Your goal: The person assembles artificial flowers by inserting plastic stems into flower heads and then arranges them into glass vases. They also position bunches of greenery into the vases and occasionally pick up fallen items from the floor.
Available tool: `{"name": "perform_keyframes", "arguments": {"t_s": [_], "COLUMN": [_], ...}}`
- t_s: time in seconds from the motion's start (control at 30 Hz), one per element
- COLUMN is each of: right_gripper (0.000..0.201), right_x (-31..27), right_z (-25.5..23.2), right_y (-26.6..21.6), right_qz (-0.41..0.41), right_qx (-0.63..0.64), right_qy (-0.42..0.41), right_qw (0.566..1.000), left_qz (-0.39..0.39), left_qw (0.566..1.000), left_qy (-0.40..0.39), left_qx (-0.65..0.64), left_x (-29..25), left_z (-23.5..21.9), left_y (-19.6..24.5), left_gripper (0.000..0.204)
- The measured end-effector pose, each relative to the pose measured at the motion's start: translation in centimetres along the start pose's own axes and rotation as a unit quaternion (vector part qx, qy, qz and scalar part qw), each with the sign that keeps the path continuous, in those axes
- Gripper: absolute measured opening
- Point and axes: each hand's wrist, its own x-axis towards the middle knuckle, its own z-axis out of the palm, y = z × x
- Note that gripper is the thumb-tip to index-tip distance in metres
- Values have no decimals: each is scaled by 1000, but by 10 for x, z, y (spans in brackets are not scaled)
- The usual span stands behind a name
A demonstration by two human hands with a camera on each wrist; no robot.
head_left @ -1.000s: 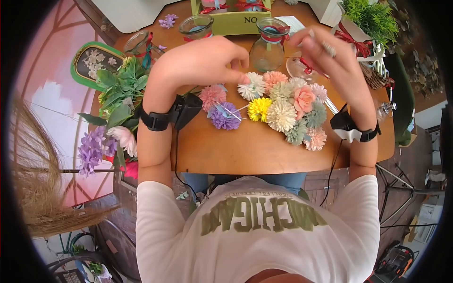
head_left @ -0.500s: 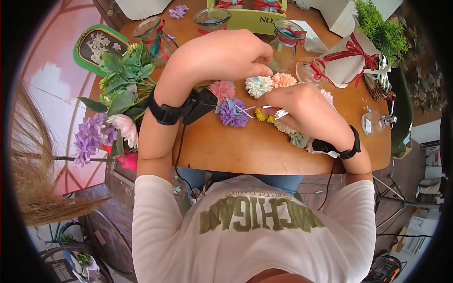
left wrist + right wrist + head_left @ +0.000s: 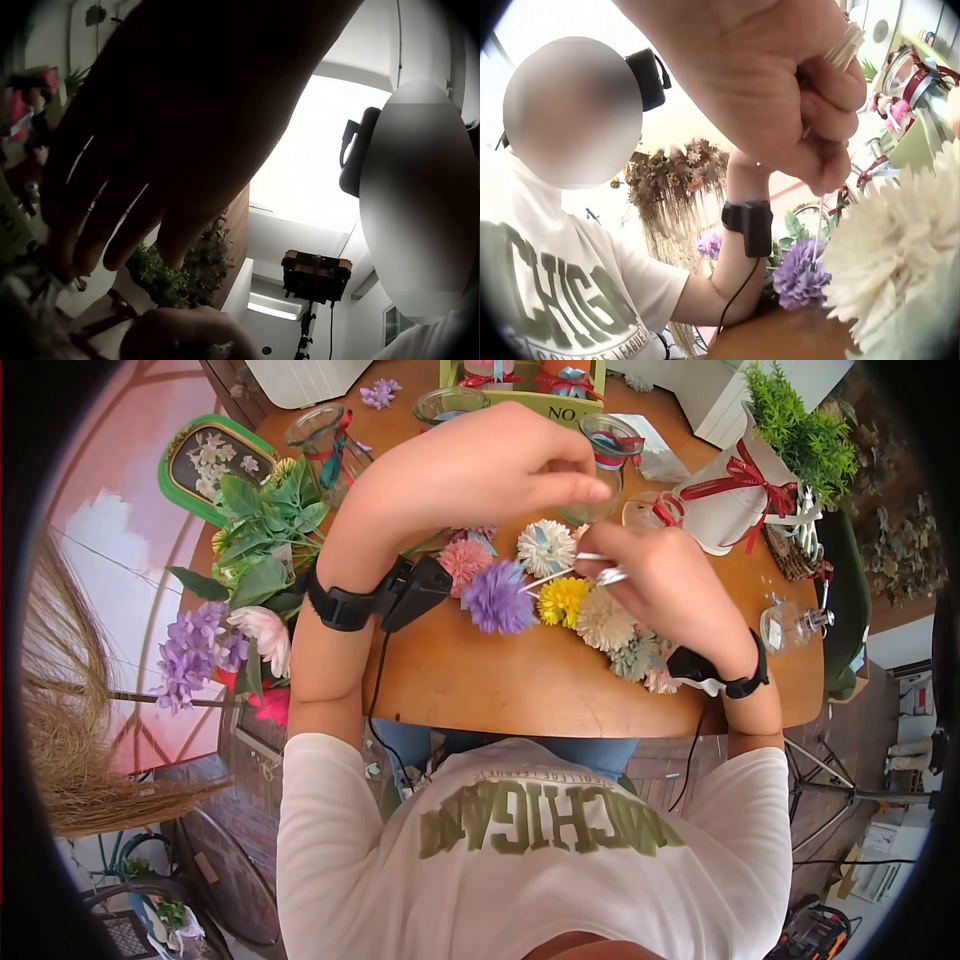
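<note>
My right hand (image 3: pixel 655 575) curls its fingers round several thin white sticks (image 3: pixel 846 46). Its fingertips pinch the white stem (image 3: pixel 819 225) of a purple pompom-like flower (image 3: pixel 498 598), whose head hangs at the left. My left hand (image 3: pixel 505 465) is raised over the table near a glass vase (image 3: pixel 610 445), fingers extended and holding nothing. In the left wrist view the left hand (image 3: pixel 172 127) is dark, its fingers pointing down. Below the hands lie a white flower (image 3: pixel 545 548), a yellow flower (image 3: pixel 564 600), a cream flower (image 3: pixel 604 620) and a pink flower (image 3: pixel 464 565).
Leafy artificial stems (image 3: pixel 250 520) with lilac blooms lie at the left beside a green-framed picture (image 3: pixel 180 490). More glass vases (image 3: pixel 322 435) stand at the back. A white bow-tied pot (image 3: pixel 725 510) and a glass bottle (image 3: pixel 790 625) are at the right.
My right hand has come down and left from the back right and taken hold of the purple flower's stem. The flower head has turned and shifted slightly right. My left hand has moved a little right.
</note>
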Motion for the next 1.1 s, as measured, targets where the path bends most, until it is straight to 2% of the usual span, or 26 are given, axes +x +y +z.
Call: {"name": "perform_keyframes", "arguments": {"t_s": [0.03, 0.07, 0.1, 0.17, 0.2, 0.27, 0.3, 0.37, 0.43, 0.5, 0.57, 0.7, 0.73, 0.87, 0.93, 0.97, 1.03, 1.07, 1.1], "right_gripper": [18, 13, 13, 8, 11, 12, 13, 16, 17, 17, 17, 21, 28, 13, 18, 18, 18, 18, 18], "right_x": [2, 4, 4, 3, 2, 1, 0, -2, -3, -4, -2, -1, -1, -5, -8, -10, -7, -9, -9], "right_z": [-8, -25, -27, -33, -37, -44, -47, -52, -54, -60, -56, -55, -53, -54, -69, -69, -70, -77, -78], "right_y": [1, -3, 2, 22, 28, 32, 34, 38, 37, 33, 31, 22, 22, 29, 23, 27, 32, 29, 26], "right_qz": [17, 148, 148, 108, 134, 147, 159, 160, 108, 98, 17, 13, 30, -18, 76, 76, 84, 128, 128], "right_qx": [34, 125, 122, 139, 184, 189, 197, 200, 169, 129, 115, 100, 94, 119, 158, 158, 274, 282, 281], "right_qy": [20, -44, -42, 70, 79, 109, 138, 139, 161, 136, 119, 47, 38, 73, 36, 36, 116, 96, 95], "right_qw": [999, 980, 981, 982, 971, 965, 958, 957, 966, 977, 986, 994, 994, 990, 984, 984, 951, 946, 946], "left_qz": [-29, -58, -55, -79, -74, 19, 25, 46, 52, 72, 89, 124, 128, 93, 46, 46, 57, 56, 54], "left_qw": [1000, 998, 998, 989, 989, 990, 990, 992, 990, 982, 981, 973, 971, 975, 978, 978, 994, 994, 997], "left_qy": [7, 15, 16, 74, 75, 123, 122, 116, 130, 174, 173, 194, 197, 171, 161, 161, 52, 54, -1], "left_qx": [-9, -17, -16, -101, -100, -69, -70, -30, -11, 27, 10, 25, 45, 107, 124, 124, 73, 73, 61], "left_x": [1, 2, 1, -1, -2, -3, -2, 2, 5, 7, 11, 18, 17, 9, 8, 9, 9, 12, 18], "left_z": [-7, -11, -12, -13, -10, -3, -2, -1, 3, 7, 13, 31, 31, 18, 13, 14, 19, 24, 33], "left_y": [7, 13, 15, 18, 17, 12, 13, 13, 10, 10, 18, 27, 28, 21, 10, 8, 3, 1, 1], "left_gripper": [32, 34, 34, 38, 38, 38, 38, 40, 40, 40, 37, 32, 26, 22, 20, 20, 23, 23, 27]}}
